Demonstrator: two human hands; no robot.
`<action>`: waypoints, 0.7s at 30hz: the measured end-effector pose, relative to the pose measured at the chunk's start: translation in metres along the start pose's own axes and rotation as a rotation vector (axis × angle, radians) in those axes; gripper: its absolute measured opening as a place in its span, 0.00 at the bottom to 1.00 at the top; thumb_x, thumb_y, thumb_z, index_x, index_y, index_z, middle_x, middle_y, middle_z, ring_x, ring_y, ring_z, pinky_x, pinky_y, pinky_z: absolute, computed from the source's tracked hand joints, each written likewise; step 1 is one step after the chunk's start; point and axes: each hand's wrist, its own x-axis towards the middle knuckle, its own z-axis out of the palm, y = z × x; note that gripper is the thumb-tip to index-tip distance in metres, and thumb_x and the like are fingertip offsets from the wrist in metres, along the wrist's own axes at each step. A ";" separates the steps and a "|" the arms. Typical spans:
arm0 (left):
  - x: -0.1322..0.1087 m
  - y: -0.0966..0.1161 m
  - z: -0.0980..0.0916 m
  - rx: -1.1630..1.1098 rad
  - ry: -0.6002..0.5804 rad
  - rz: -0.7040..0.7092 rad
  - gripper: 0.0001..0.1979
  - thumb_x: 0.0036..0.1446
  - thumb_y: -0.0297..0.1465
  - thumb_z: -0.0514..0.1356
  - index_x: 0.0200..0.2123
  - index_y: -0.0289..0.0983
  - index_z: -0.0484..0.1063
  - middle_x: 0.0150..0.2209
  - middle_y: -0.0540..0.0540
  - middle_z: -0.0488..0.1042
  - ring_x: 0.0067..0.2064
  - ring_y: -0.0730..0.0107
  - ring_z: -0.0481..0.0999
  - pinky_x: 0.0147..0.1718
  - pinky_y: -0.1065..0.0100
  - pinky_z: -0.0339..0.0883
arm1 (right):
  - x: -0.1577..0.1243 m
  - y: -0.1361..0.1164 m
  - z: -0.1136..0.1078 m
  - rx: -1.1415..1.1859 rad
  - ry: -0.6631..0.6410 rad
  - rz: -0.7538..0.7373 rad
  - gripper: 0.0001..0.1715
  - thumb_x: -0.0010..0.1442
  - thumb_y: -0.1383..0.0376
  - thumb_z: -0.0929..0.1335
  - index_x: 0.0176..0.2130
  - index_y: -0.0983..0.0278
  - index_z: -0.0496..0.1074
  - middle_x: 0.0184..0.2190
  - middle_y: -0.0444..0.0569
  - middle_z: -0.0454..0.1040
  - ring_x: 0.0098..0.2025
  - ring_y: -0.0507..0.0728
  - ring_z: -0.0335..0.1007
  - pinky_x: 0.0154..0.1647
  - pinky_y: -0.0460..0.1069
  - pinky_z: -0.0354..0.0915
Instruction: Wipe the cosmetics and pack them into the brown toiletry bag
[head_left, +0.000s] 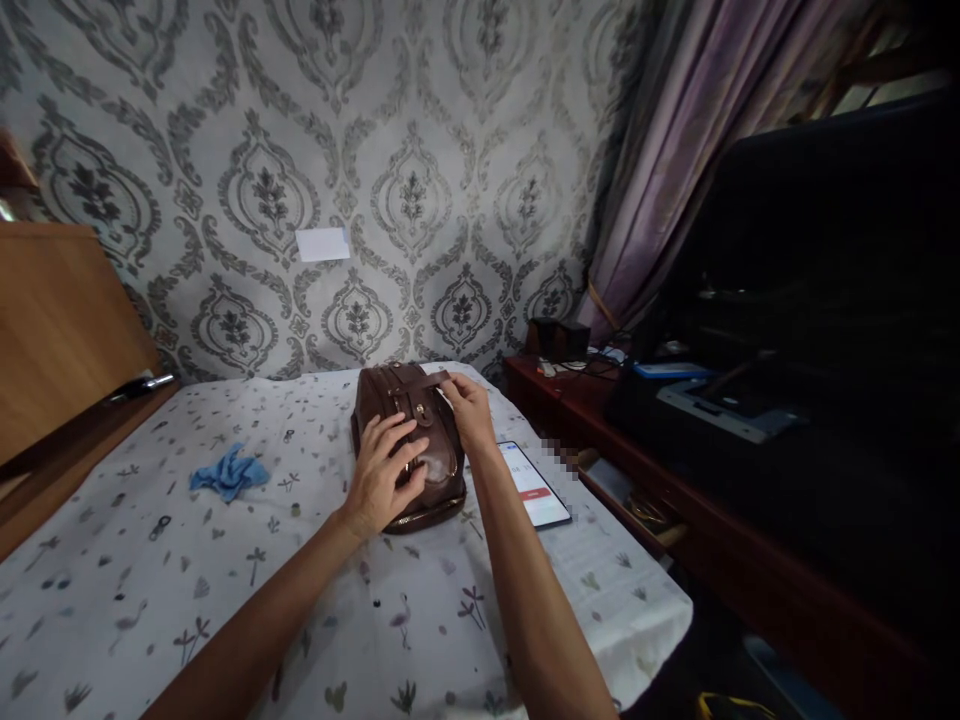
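A brown leather bag [444, 440] with zips and a metal clasp lies on the patterned white sheet. My left hand [384, 470] rests on its near side, fingers spread over the leather. At the bag's upper right, my right hand [469, 405] pinches the end of a brown leather strap [427, 382] between thumb and fingers. The strap is held out to the right, above the clasp. Just right of the bag and partly behind my right forearm lies a phone [534, 485] with a lit screen.
A crumpled blue cloth [229, 473] lies to the left on the sheet [300, 600]. Beyond the right edge stands a dark red desk [540, 385] with a partly open drawer [630, 500], cables and a large black screen-like object [810, 250]. A wooden headboard [67, 320] stands at left.
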 end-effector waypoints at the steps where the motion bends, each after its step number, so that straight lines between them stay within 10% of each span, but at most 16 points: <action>1: 0.000 0.000 0.001 0.002 0.003 -0.006 0.12 0.61 0.28 0.58 0.48 0.40 0.73 0.54 0.39 0.74 0.63 0.54 0.67 0.65 0.43 0.57 | -0.001 0.000 0.000 0.009 0.010 0.002 0.16 0.55 0.53 0.69 0.31 0.63 0.75 0.28 0.46 0.76 0.32 0.56 0.70 0.39 0.51 0.67; 21: -0.002 -0.004 0.002 -0.053 0.005 0.016 0.14 0.62 0.28 0.58 0.51 0.40 0.71 0.56 0.39 0.71 0.64 0.53 0.66 0.65 0.42 0.55 | -0.008 -0.008 0.004 0.015 0.062 -0.020 0.19 0.60 0.52 0.67 0.25 0.62 0.71 0.21 0.42 0.71 0.26 0.53 0.66 0.35 0.49 0.62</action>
